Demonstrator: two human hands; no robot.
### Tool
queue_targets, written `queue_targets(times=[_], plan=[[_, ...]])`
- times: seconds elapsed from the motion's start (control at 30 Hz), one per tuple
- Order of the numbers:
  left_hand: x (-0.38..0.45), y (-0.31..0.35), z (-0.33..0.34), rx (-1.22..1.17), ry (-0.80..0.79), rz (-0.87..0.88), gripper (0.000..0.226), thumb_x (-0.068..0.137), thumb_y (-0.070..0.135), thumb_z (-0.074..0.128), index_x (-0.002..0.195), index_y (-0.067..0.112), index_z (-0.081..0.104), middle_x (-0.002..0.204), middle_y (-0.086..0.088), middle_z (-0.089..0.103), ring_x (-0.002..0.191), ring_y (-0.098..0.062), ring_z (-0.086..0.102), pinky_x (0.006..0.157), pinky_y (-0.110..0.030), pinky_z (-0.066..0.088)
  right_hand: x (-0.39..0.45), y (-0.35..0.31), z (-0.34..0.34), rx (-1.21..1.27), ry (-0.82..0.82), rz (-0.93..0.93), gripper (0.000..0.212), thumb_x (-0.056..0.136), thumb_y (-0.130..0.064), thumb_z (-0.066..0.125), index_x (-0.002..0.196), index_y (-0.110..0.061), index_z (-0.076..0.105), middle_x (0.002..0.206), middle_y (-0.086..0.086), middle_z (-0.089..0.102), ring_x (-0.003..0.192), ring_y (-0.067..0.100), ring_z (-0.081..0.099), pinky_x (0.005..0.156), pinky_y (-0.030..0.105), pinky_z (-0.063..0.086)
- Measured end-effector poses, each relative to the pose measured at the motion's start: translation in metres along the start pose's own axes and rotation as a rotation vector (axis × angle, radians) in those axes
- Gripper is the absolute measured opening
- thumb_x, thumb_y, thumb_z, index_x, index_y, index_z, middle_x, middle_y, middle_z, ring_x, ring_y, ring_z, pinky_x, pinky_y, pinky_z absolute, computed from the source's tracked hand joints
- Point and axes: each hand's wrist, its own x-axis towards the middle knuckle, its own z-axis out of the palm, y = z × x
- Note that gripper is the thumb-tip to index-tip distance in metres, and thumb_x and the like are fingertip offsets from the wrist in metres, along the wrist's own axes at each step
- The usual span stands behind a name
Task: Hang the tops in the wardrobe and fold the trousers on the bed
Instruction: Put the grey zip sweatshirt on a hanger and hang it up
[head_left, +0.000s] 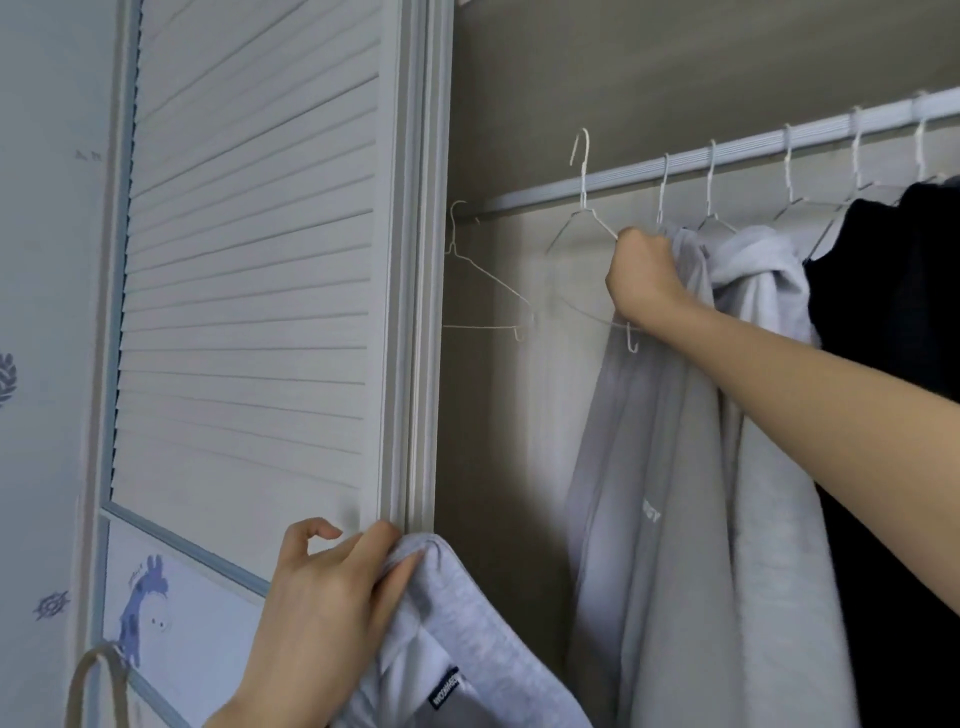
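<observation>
Fabric comes first in view: the left hand (337, 592) pinches the neck edge of a grey top (447, 639) between thumb and fingers, little finger lifted free, so the collar with its dark label stays up and open, probably ready to take a hanger. This top hangs low in front of the wardrobe, not yet on the rail, just beside the edge of the louvred door (249, 270), which stands pushed to the left and leaves the inside open. Further in, the right hand (644, 275) reaches up at arm's length, fingers curled tight round one shoulder of a bare wire hanger (584, 228). Its hook rises above the rail (727, 156) rather than sitting over it, so it appears lifted clear, presumably to be brought down to the waiting collar. The fist lies against a grey hoodie (727, 415) that already hangs from the rail, with a black garment (893, 312) beside it to the right, each on its own hanger. Another empty hanger (483, 291) hangs near the left end of the rail, close to the door frame. Several more hooks sit along the rail toward the right. My reading is that the step in hand is fetching a hanger for the grey top; threading it through the neck calls for both hands brought together. Neither trousers nor bed are in view.
</observation>
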Motion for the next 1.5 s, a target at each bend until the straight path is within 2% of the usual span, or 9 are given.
queue_targets(times=[0.23,0.4,0.5,0.6,0.7,0.97,1.07,1.27,1.5], plan=[[-0.002,0.017,-0.025,-0.174,-0.280,-0.291,0.032,0.090,0.048,0.045,0.074,0.023,0.055,0.046,0.002,0.055,0.048,-0.028,0.056,0.055,-0.032,0.037,-0.095,0.000,-0.073,0.307,-0.063,0.049,0.026,0.091,-0.002,0.040,0.117,-0.002,0.047,0.107,0.025,0.057,0.096,0.038,0.058,0.082,0.039,0.050],[0.003,0.041,-0.053,-0.355,-0.316,-0.591,0.026,0.092,0.036,0.061,0.072,0.020,0.057,0.061,0.001,0.061,0.064,-0.023,0.058,0.055,-0.032,0.039,-0.195,0.005,-0.130,0.758,-0.103,0.231,0.033,0.097,-0.005,0.039,0.129,-0.012,0.041,0.093,0.005,0.049,0.067,0.009,0.048,0.069,0.036,0.057],[0.007,0.051,-0.069,-0.415,-0.340,-0.686,0.030,0.092,0.034,0.062,0.069,0.015,0.058,0.059,-0.002,0.058,0.062,-0.017,0.054,0.052,-0.029,0.034,-0.255,0.013,-0.156,0.721,-0.081,0.139,0.024,0.100,-0.013,0.037,0.113,-0.021,0.056,0.067,-0.009,0.050,0.058,0.008,0.049,0.070,0.039,0.058],[0.008,0.052,-0.081,-0.405,-0.382,-0.745,0.031,0.091,0.035,0.062,0.068,0.015,0.058,0.062,-0.004,0.059,0.064,-0.024,0.056,0.056,-0.032,0.037,-0.298,0.032,-0.186,0.683,-0.043,0.092,0.027,0.100,-0.014,0.041,0.096,-0.033,0.061,0.055,-0.014,0.054,0.053,0.013,0.048,0.056,0.027,0.046],[0.008,0.049,-0.090,-0.373,-0.439,-0.789,0.035,0.091,0.036,0.060,0.065,0.014,0.056,0.062,-0.007,0.059,0.067,-0.032,0.057,0.060,-0.034,0.039,-0.326,0.057,-0.218,0.746,-0.084,0.134,0.027,0.099,-0.012,0.046,0.091,-0.021,0.070,0.050,-0.001,0.043,0.050,0.019,0.037,0.051,0.027,0.032],[0.011,0.042,-0.113,-0.600,-0.509,-1.045,0.048,0.089,0.036,0.069,0.063,-0.004,0.061,0.060,-0.015,0.056,0.060,-0.023,0.051,0.059,-0.033,0.040,-0.364,0.110,-0.275,0.964,-0.485,0.195,0.028,0.100,-0.004,0.040,0.091,0.001,0.066,0.047,-0.004,0.026,0.046,0.011,0.022,0.048,0.020,0.031],[0.010,0.049,-0.124,-0.711,-0.552,-0.997,0.042,0.088,0.032,0.070,0.080,-0.010,0.069,0.071,-0.017,0.065,0.061,-0.022,0.056,0.057,-0.029,0.045,-0.366,0.126,-0.279,0.857,-0.527,0.135,0.028,0.099,-0.005,0.041,0.090,-0.005,0.068,0.048,-0.002,0.028,0.047,0.013,0.026,0.049,0.024,0.031],[0.011,0.057,-0.144,-0.840,-0.664,-0.844,0.055,0.086,0.039,0.071,0.081,-0.015,0.059,0.069,-0.012,0.057,0.066,-0.017,0.050,0.065,-0.031,0.041,-0.367,0.153,-0.276,0.723,-0.537,0.038,0.035,0.098,-0.014,0.046,0.082,-0.033,0.070,0.050,0.003,0.028,0.050,0.022,0.026,0.054,0.038,0.029],[0.028,0.102,-0.155,-0.810,-0.660,-0.652,0.024,0.091,0.027,0.068,0.075,0.010,0.075,0.067,-0.008,0.070,0.060,-0.008,0.061,0.059,-0.020,0.051,-0.365,0.159,-0.253,0.825,-0.502,0.021,0.024,0.091,-0.038,0.047,0.086,-0.035,0.070,0.048,-0.005,0.028,0.047,0.013,0.025,0.050,0.039,0.026]])
